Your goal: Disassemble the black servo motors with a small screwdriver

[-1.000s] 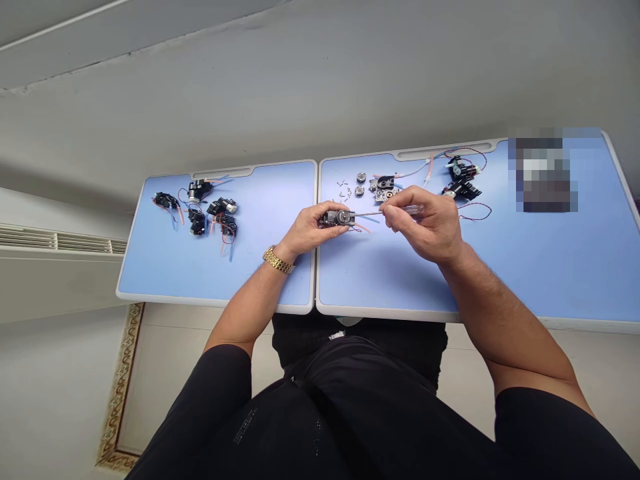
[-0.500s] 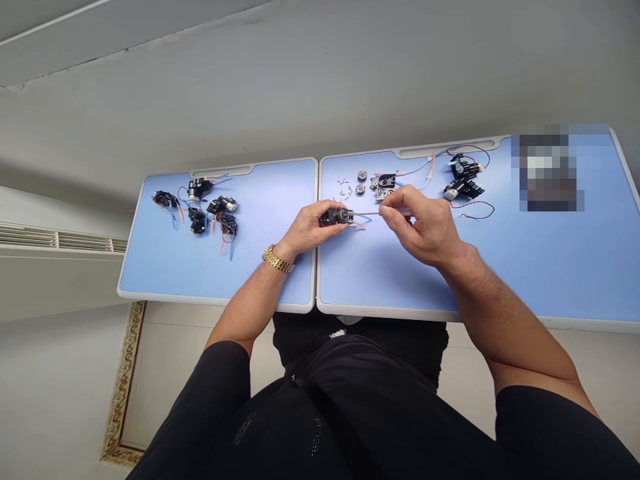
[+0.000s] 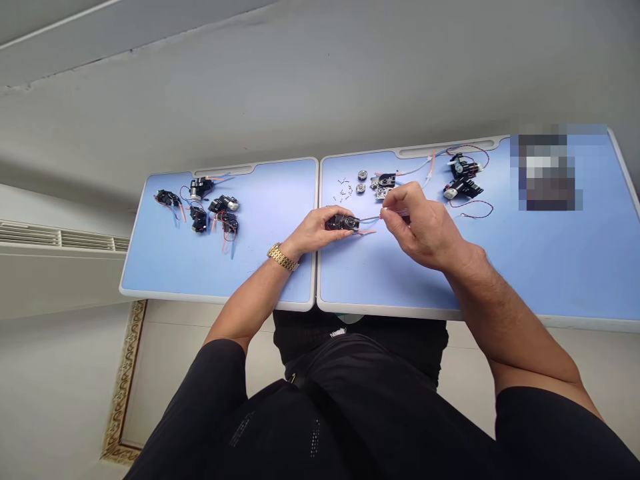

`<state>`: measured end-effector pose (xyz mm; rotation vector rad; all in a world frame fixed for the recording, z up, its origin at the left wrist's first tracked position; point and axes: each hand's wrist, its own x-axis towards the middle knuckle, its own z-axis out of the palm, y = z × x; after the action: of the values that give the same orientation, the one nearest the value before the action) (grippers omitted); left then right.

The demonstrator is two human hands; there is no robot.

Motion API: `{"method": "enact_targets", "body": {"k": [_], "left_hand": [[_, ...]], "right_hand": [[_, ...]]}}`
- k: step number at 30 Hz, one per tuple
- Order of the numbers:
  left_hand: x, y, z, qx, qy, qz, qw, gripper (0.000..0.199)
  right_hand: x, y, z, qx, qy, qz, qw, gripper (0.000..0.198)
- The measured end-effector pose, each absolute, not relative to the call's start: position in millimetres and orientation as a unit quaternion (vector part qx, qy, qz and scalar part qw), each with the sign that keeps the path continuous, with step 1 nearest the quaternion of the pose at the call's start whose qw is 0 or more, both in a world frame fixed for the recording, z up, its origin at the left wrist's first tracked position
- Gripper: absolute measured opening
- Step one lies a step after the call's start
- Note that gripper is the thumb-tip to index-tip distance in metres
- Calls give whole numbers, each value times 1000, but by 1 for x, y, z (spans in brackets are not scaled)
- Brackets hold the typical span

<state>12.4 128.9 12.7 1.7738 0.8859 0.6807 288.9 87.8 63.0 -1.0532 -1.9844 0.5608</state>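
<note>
My left hand, with a gold watch on its wrist, grips a small black motor assembly between thumb and fingers. Blue and orange tubes stick out of the assembly's right side. My right hand is closed around the handle of a screwdriver. The thin metal shaft points left, and its tip meets the right end of the assembly. Fingers cover most of the handle. Just beyond the hands lie two round metal parts, scattered small screws and an opened black and silver housing.
Several black motor assemblies with wires and tubes lie on the left blue table. Two more with white motors rest at the back of the right table. A blurred patch covers something at far right. A narrow gap separates the tables.
My left hand and the motor assembly have shifted slightly right and toward me. The screwdriver shaft now slants a little, its tip still at the assembly. My right hand has barely moved.
</note>
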Motion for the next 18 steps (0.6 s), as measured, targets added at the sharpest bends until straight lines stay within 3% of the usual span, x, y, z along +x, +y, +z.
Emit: {"method": "enact_targets", "body": {"k": [6,13,18], "left_hand": [[12,129,12,735,360,277,503,37],[12,129,15,749,365,265,486,40],[12,128,18,754,362,270,477,41]], "right_hand": [[291,90,68,-439,-787,206,382,5],[291,94,60,-445,-774,198,404,23],[290,96,59,-457,-759,201,418,26]]}}
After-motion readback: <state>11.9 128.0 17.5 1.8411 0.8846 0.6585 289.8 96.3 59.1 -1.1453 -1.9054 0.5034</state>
